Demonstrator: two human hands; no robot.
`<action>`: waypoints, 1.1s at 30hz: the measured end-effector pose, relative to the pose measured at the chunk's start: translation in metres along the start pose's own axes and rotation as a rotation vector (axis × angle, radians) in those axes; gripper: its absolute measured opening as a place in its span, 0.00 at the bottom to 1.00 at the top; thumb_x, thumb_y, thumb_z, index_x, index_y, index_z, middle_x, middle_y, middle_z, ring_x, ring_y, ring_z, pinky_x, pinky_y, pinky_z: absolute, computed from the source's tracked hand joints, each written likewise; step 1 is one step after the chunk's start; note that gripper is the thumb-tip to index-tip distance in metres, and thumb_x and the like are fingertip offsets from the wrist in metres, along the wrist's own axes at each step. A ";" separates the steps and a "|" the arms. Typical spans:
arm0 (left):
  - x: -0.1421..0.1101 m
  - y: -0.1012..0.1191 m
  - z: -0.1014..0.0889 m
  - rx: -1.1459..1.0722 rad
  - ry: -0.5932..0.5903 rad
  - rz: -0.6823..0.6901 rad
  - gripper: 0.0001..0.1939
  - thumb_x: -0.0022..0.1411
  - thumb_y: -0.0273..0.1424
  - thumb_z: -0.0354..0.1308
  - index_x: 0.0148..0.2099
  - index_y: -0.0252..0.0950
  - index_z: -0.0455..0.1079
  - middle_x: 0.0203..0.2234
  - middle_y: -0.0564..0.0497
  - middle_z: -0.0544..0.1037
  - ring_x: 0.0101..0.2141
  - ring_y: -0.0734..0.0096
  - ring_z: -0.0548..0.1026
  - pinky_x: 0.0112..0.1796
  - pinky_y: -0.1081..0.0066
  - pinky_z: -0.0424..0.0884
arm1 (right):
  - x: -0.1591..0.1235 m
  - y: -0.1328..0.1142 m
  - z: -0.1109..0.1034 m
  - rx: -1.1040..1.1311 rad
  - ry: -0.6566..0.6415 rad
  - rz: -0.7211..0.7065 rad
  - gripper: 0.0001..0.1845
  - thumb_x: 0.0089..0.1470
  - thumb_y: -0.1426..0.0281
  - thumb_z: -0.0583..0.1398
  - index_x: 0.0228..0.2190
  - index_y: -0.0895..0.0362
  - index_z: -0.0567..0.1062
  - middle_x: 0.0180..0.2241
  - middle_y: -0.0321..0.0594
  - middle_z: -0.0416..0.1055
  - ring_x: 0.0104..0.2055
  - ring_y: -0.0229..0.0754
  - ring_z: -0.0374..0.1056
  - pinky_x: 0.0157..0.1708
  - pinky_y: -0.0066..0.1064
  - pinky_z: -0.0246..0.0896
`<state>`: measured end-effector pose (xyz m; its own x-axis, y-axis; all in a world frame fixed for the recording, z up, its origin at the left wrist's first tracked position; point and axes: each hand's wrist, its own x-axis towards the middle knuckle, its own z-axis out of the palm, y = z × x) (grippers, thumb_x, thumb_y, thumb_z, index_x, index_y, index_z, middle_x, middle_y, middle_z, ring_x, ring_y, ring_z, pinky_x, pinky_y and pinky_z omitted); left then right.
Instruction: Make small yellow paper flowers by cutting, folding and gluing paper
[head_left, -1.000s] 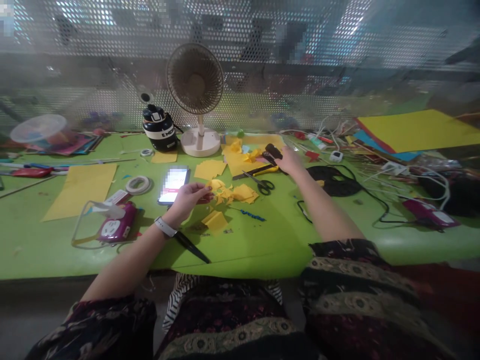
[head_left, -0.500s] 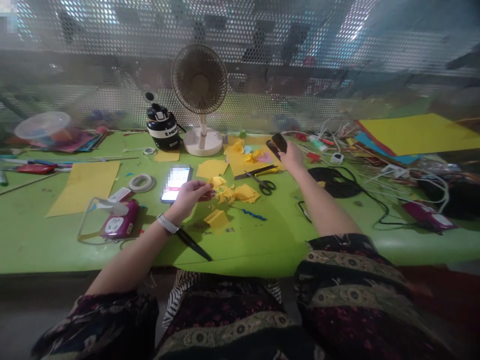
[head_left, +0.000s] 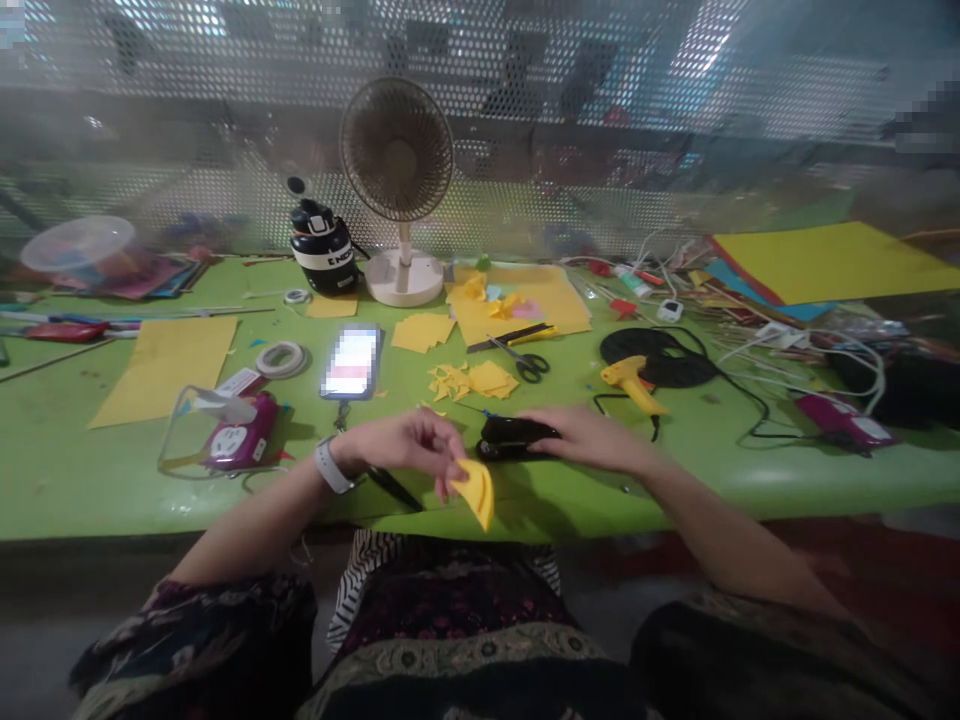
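Near the table's front edge, my left hand (head_left: 424, 445) pinches a folded yellow paper piece (head_left: 478, 492), its pointed end hanging down. My right hand (head_left: 589, 437) is wrapped round the rear of a black stapler (head_left: 517, 432), whose front end points left toward the paper. Stapler and paper are close together but apart. Behind them lie several cut yellow paper scraps (head_left: 487, 379), with black-handled scissors (head_left: 532, 367) and a yellow-and-black cutter (head_left: 517, 336) just beyond. A yellow glue gun (head_left: 636, 384) rests to the right of the scraps.
A phone (head_left: 351, 362), a roll of tape (head_left: 281, 360) and a purple power socket (head_left: 241, 432) lie to the left. A white fan (head_left: 405, 275) and a black bottle (head_left: 324, 250) stand at the back. Cables and coloured sheets (head_left: 840, 262) crowd the right side.
My right hand has brought the stapler from the back of the table toward me. My left hand has moved nearer and right, now holding the folded yellow paper. The glue gun has come into view.
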<state>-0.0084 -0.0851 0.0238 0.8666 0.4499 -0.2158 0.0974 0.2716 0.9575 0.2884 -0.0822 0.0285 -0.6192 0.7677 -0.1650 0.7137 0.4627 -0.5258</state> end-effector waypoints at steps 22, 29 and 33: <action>0.031 -0.046 -0.056 0.094 0.746 -0.033 0.08 0.57 0.31 0.67 0.33 0.32 0.74 0.27 0.48 0.82 0.29 0.72 0.80 0.39 0.65 0.77 | 0.038 0.001 0.011 -0.166 0.065 -0.058 0.23 0.55 0.73 0.62 0.53 0.53 0.75 0.53 0.43 0.75 0.54 0.50 0.71 0.53 0.41 0.65; 0.033 -0.048 -0.051 0.048 0.718 -0.125 0.06 0.56 0.27 0.67 0.31 0.31 0.74 0.25 0.49 0.81 0.26 0.75 0.79 0.34 0.72 0.76 | 0.042 -0.002 0.019 -0.158 0.125 -0.089 0.24 0.54 0.72 0.63 0.53 0.52 0.75 0.53 0.43 0.75 0.56 0.50 0.71 0.55 0.42 0.64; 0.036 -0.050 -0.045 0.076 0.698 -0.141 0.07 0.59 0.26 0.64 0.29 0.32 0.72 0.24 0.48 0.81 0.25 0.75 0.79 0.32 0.73 0.75 | 0.041 -0.003 0.018 -0.157 0.137 -0.087 0.24 0.54 0.72 0.63 0.53 0.51 0.76 0.53 0.41 0.76 0.55 0.50 0.71 0.54 0.42 0.66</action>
<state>-0.0038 -0.0439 -0.0406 0.3304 0.8611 -0.3865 0.2411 0.3189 0.9166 0.2549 -0.0604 0.0079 -0.6380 0.7700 -0.0043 0.7085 0.5848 -0.3950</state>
